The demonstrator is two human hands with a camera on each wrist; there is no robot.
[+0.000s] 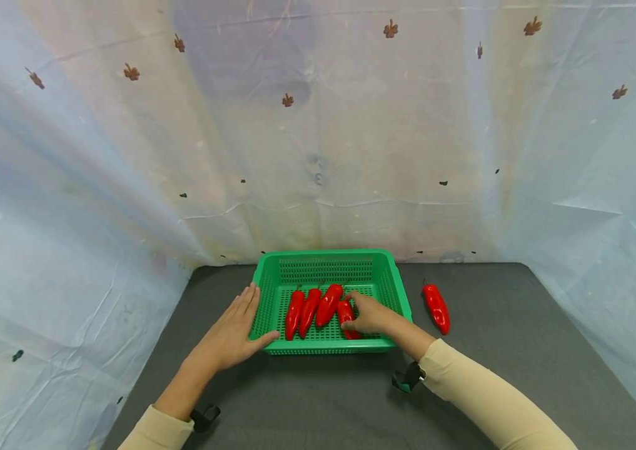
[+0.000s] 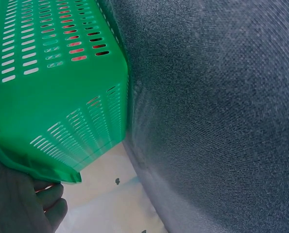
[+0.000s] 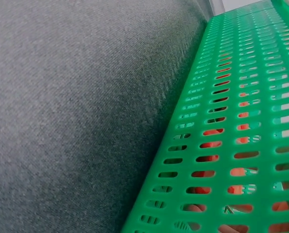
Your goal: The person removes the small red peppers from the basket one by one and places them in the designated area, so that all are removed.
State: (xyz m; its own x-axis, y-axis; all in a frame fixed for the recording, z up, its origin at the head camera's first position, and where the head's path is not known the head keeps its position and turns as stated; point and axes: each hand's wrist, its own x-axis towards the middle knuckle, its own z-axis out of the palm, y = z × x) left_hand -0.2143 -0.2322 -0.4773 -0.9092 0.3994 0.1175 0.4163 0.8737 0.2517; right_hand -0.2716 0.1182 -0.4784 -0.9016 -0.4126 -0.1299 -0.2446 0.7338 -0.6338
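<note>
While pinching one red pepper [image 1: 344, 310] inside the green basket [image 1: 323, 348] with the right hand [image 1: 371, 314], rested the left hand [image 1: 231, 331] with straight fingers against the basket's side. Risked sliding it by pushing too hard, or rolling the other peppers [image 1: 309, 310] by a bump.

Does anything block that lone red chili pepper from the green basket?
The basket's right wall stands between the lone chili pepper and the inside, and the right arm crosses its near end. Nothing else visible does.
</note>
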